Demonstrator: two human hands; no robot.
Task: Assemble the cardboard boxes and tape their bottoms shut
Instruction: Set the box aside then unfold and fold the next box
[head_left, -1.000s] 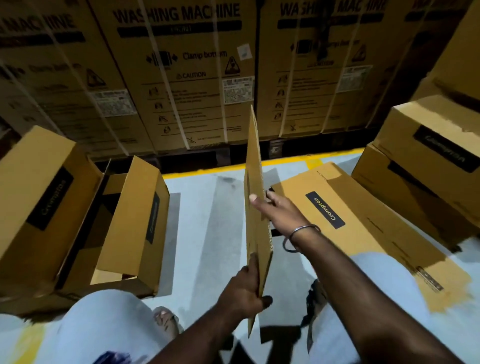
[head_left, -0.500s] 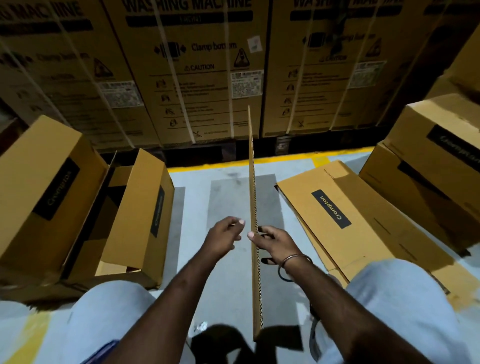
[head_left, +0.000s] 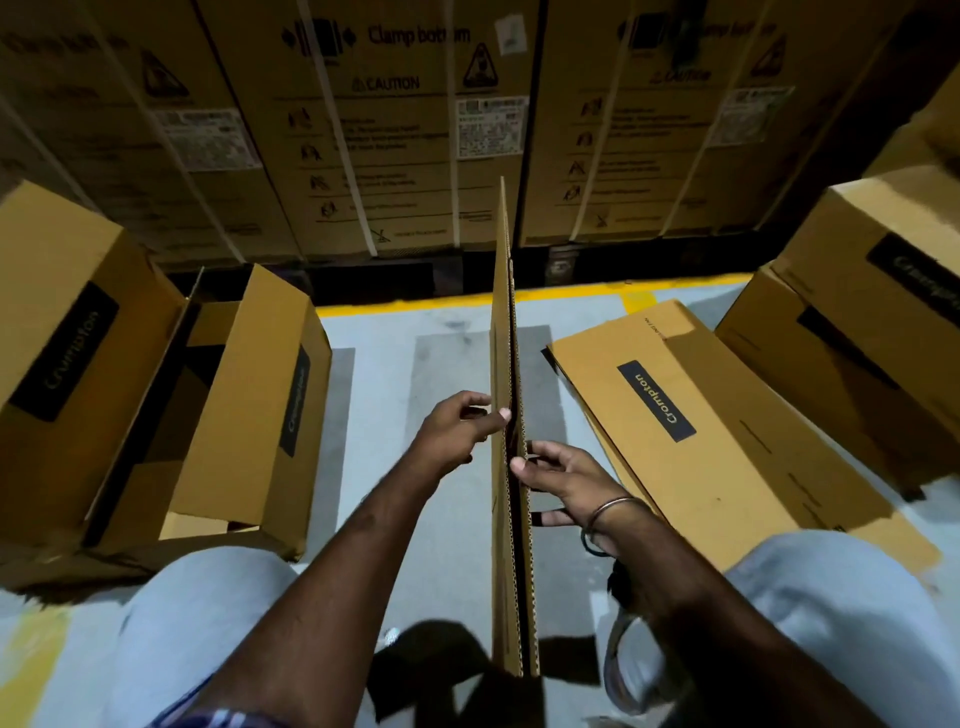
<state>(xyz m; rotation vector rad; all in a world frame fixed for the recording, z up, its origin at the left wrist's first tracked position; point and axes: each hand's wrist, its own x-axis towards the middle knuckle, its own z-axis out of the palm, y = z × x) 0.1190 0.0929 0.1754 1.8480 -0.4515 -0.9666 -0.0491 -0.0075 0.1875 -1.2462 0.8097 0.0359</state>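
Note:
A flattened cardboard box (head_left: 506, 322) stands on edge between my knees, seen edge-on, its two layers slightly parted near my fingers. My left hand (head_left: 457, 434) pinches its left layer at the top edge with thumb and fingertips. On the other side my right hand (head_left: 563, 480), with a metal bangle on the wrist, curls its fingertips on the right layer.
Flattened Crompton boxes (head_left: 727, 447) lie in a stack on the floor at right. Assembled open boxes (head_left: 249, 405) lie on their sides at left, more stacked boxes (head_left: 883, 291) at right. Large washing-machine cartons (head_left: 395, 135) wall the back behind a yellow floor line (head_left: 415, 304).
My left hand moved up from the box's lower edge to its top edge. The box turned fully edge-on and its layers have begun to part.

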